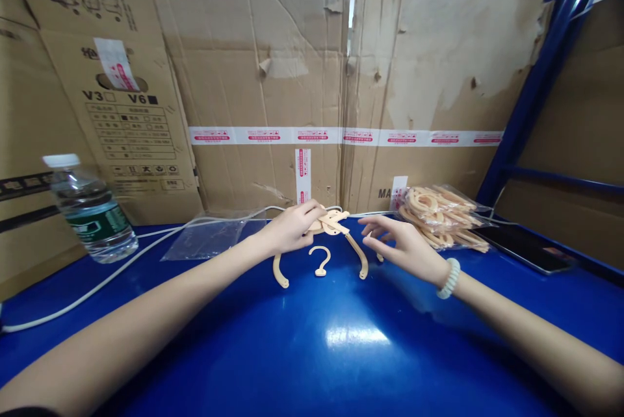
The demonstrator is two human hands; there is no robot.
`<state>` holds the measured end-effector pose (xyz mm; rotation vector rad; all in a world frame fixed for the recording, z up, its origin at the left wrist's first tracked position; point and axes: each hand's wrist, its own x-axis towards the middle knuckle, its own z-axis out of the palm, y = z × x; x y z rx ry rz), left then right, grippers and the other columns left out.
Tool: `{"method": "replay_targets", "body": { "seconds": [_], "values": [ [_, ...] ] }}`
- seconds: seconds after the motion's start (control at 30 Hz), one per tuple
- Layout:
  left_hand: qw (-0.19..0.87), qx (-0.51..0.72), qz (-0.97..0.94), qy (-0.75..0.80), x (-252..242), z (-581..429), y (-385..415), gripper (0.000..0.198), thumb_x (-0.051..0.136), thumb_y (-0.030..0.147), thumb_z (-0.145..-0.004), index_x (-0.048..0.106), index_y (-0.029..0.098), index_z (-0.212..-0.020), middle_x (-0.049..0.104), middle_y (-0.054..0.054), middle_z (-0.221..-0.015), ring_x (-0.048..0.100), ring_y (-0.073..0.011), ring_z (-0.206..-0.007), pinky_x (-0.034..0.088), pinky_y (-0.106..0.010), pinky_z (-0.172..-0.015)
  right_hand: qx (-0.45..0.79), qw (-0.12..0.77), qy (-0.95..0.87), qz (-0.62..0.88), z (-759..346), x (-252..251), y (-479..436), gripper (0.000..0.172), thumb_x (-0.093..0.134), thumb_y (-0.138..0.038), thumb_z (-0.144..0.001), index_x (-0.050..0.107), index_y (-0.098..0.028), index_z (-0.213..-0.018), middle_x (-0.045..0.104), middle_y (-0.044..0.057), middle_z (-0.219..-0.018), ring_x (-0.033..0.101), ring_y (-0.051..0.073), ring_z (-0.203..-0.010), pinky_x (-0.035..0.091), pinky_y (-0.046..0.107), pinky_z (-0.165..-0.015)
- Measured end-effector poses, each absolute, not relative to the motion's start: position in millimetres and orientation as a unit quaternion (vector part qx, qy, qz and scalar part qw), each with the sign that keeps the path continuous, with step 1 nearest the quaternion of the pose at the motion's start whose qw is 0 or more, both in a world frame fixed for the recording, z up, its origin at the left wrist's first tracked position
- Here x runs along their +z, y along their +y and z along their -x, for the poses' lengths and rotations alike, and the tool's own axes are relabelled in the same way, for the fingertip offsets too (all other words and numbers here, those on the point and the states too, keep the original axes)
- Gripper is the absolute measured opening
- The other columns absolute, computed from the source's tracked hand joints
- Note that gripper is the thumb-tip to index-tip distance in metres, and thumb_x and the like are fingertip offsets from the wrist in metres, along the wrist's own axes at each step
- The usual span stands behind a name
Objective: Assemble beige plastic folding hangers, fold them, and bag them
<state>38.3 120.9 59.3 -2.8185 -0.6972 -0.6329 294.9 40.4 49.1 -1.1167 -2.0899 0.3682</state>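
Observation:
In the head view my left hand (pixel 291 228) is at the middle of the table, its fingers closed on a beige plastic hanger piece (pixel 335 225) with a flat, rounded body and a straight bar across it. Part of that piece is hidden by the hand. My right hand (pixel 400 245) hovers to the right with fingers apart, and I see nothing in it. Between the hands lies a loose hanger hook (pixel 320 262). One curved hanger arm (pixel 279 273) lies below my left hand, and another curved hanger arm (pixel 359 257) is left of my right fingers.
Bagged beige hanger parts (pixel 439 215) are stacked at the back right, beside a dark phone (pixel 524 248). A water bottle (pixel 95 215) stands at left. An empty-looking clear bag (pixel 205 238) and white cable (pixel 117 277) lie on the blue table (pixel 312 365). Cardboard (pixel 263 79) walls the back.

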Motion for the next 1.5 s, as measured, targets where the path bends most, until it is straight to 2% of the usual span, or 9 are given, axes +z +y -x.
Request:
{"method": "replay_targets", "body": {
  "seconds": [0.13, 0.23, 0.43, 0.57, 0.8, 0.93, 1.2, 1.37, 1.5],
  "values": [
    [0.084, -0.271, 0.938, -0.201, 53, -30, 75, 0.045, 0.046, 0.004, -0.084, 0.045, 0.016, -0.126, 0.052, -0.012, -0.127, 0.051, -0.0248, -0.121, 0.047, -0.04, -0.1, 0.537, 0.418, -0.61, 0.406, -276, 49, 26, 0.043, 0.054, -0.052, -0.09, 0.055, -0.016, -0.113, 0.064, 0.007, -0.09, 0.064, 0.015, -0.066, 0.053, 0.028, -0.056],
    [0.061, -0.285, 0.939, -0.181, 36, -22, 45, 0.048, 0.047, 0.004, -0.085, 0.043, 0.017, -0.131, 0.051, -0.012, -0.128, 0.051, -0.0245, -0.122, 0.047, -0.039, -0.102, 0.644, 0.354, -0.559, 0.383, -261, 43, 16, 0.04, 0.061, -0.051, -0.086, 0.06, -0.014, -0.1, 0.063, 0.003, -0.076, 0.062, 0.011, -0.057, 0.05, 0.022, -0.052],
    [-0.064, -0.36, 0.882, -0.297, 14, -8, 21, 0.056, 0.068, 0.025, -0.084, 0.043, 0.019, -0.134, 0.047, -0.013, -0.127, 0.057, -0.0245, -0.11, 0.052, -0.038, -0.092, 0.588, 0.312, -0.633, 0.394, -245, 30, 8, 0.047, 0.064, -0.058, -0.082, 0.064, -0.011, -0.092, 0.064, 0.004, -0.076, 0.056, 0.008, -0.052, 0.047, 0.02, -0.05],
    [-0.19, -0.313, 0.866, -0.341, 15, -6, 19, 0.026, 0.063, 0.03, -0.09, 0.059, 0.022, -0.115, 0.065, -0.001, -0.088, 0.063, -0.0172, -0.075, 0.052, -0.03, -0.073, 0.589, 0.293, -0.648, 0.384, -242, 28, 7, 0.049, 0.063, -0.059, -0.082, 0.065, -0.01, -0.089, 0.064, 0.004, -0.073, 0.058, 0.009, -0.056, 0.047, 0.02, -0.05],
    [-0.235, -0.333, 0.843, -0.351, 13, -8, 11, 0.02, 0.045, 0.027, -0.098, 0.063, 0.02, -0.099, 0.068, 0.0, -0.081, 0.062, -0.0156, -0.071, 0.044, -0.026, -0.066, 0.695, 0.332, -0.523, 0.364, -245, 27, 8, 0.049, 0.056, -0.061, -0.087, 0.064, -0.012, -0.086, 0.065, 0.007, -0.072, 0.063, 0.015, -0.062, 0.051, 0.023, -0.051],
    [-0.291, -0.361, 0.8, -0.381, 15, -10, 10, 0.026, 0.039, 0.031, -0.099, 0.062, 0.019, -0.094, 0.068, -0.001, -0.08, 0.062, -0.0151, -0.068, 0.044, -0.025, -0.062, 0.649, 0.336, -0.567, 0.379, -245, 29, 6, 0.039, 0.071, -0.05, -0.08, 0.066, -0.012, -0.09, 0.065, 0.005, -0.074, 0.064, 0.014, -0.065, 0.054, 0.023, -0.054],
    [-0.355, -0.406, 0.729, -0.421, 15, -14, 6, 0.03, 0.041, 0.041, -0.098, 0.056, 0.019, -0.084, 0.069, -0.002, -0.075, 0.064, -0.0168, -0.065, 0.048, -0.026, -0.059, 0.603, 0.272, -0.634, 0.402, -242, 21, 1, 0.044, 0.076, -0.047, -0.074, 0.066, -0.011, -0.097, 0.061, -0.002, -0.057, 0.057, 0.009, -0.047, 0.053, 0.021, -0.048],
    [-0.407, -0.467, 0.642, -0.452, 14, -14, 10, 0.031, 0.044, 0.048, -0.096, 0.048, 0.019, -0.085, 0.071, -0.004, -0.076, 0.064, -0.0166, -0.06, 0.051, -0.026, -0.052, 0.603, 0.222, -0.658, 0.392, -239, 25, -4, 0.048, 0.068, -0.055, -0.079, 0.066, -0.011, -0.099, 0.061, 0.001, -0.069, 0.059, 0.009, -0.051, 0.052, 0.019, -0.045],
    [-0.407, -0.528, 0.589, -0.456, 15, -15, 11, 0.03, 0.042, 0.048, -0.097, 0.044, 0.02, -0.087, 0.073, -0.004, -0.077, 0.065, -0.0154, -0.059, 0.053, -0.026, -0.055, 0.588, 0.173, -0.682, 0.399, -239, 28, -8, 0.047, 0.065, -0.054, -0.082, 0.066, -0.012, -0.103, 0.059, -0.001, -0.062, 0.053, 0.006, -0.044, 0.045, 0.015, -0.04]
  ]
}}
